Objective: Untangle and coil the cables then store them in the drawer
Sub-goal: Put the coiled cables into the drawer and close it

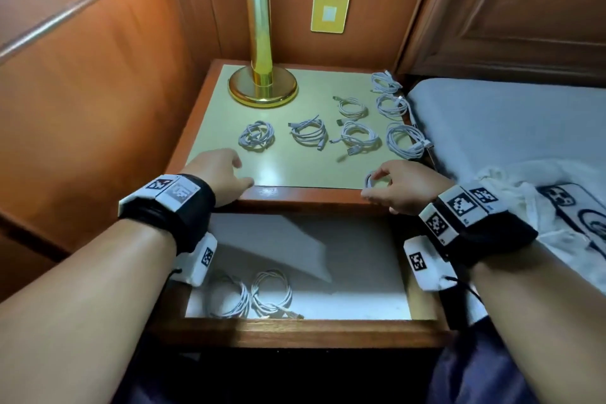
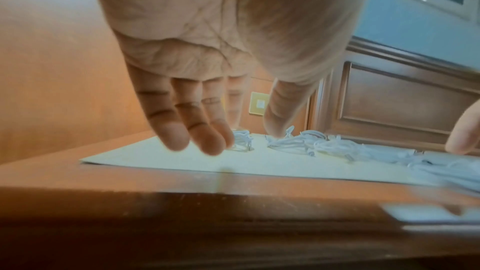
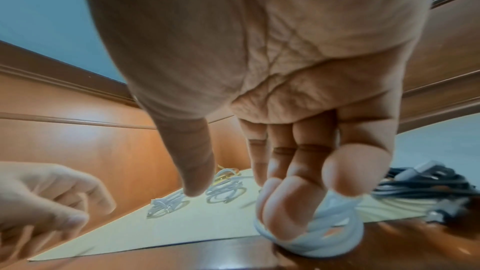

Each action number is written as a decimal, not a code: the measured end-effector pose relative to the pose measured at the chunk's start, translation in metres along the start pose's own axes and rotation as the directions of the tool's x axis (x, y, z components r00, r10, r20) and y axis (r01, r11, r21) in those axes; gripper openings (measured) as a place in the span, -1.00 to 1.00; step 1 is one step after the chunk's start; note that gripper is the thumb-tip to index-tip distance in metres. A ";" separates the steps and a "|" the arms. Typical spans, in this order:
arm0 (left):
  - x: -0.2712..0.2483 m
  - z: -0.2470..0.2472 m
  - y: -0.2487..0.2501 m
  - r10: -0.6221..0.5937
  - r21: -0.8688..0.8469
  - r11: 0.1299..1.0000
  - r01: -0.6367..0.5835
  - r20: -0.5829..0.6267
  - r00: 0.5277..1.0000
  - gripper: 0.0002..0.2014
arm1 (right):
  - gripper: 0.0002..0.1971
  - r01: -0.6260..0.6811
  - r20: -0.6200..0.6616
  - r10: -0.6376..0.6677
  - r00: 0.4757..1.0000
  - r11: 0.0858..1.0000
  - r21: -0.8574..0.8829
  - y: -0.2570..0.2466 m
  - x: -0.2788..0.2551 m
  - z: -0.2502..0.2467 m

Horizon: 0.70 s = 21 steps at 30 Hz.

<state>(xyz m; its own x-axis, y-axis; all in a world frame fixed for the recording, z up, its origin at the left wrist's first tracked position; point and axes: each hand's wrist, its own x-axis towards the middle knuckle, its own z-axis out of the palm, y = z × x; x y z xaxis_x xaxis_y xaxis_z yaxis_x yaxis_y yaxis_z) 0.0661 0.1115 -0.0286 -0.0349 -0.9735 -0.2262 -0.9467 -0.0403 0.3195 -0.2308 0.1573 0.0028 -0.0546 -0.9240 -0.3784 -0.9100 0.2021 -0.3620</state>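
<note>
Right hand (image 1: 398, 185) gripping white coiled cable (image 3: 309, 233) at nightstand (image 1: 295, 195) front edge, right corner. Left hand (image 1: 218, 175) empty, fingers relaxed, near front-left edge. Two coils (image 1: 252, 293) in open drawer (image 1: 295, 328), front-left corner.

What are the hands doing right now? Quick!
Left hand: open, holding nothing.
Right hand: fingers curled round a white coiled cable.

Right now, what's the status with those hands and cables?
Left hand open, empty, at the nightstand front edge. Right hand gripping a coiled cable. Two coils in the open drawer; nothing blocking.
</note>
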 end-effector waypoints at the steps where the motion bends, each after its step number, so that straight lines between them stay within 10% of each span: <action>1: 0.006 0.001 0.003 -0.002 -0.016 1.000 0.001 -0.022 1.000 -0.49 | -0.49 -0.014 0.000 0.014 1.000 1.000 0.012 0.003 0.001 0.000; 8: 0.048 0.019 0.020 -0.064 0.140 0.989 0.057 0.044 0.997 -0.16 | -0.26 -0.125 0.129 0.115 0.985 0.989 0.075 0.030 0.007 0.013; 21: 0.072 0.025 0.034 -0.089 0.282 0.956 0.086 -0.001 0.996 -0.35 | -0.50 -0.021 0.141 0.030 0.990 0.998 -0.067 0.022 0.023 0.012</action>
<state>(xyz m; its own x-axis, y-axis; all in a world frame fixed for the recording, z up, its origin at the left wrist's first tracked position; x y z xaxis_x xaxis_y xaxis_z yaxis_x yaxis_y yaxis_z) 0.0240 0.0451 -0.0568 0.0497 -0.9662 -0.2531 -0.9979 -0.0584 0.0267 -0.2474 0.1442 -0.0248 -0.0240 -0.8626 -0.5052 -0.9341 0.1994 -0.2961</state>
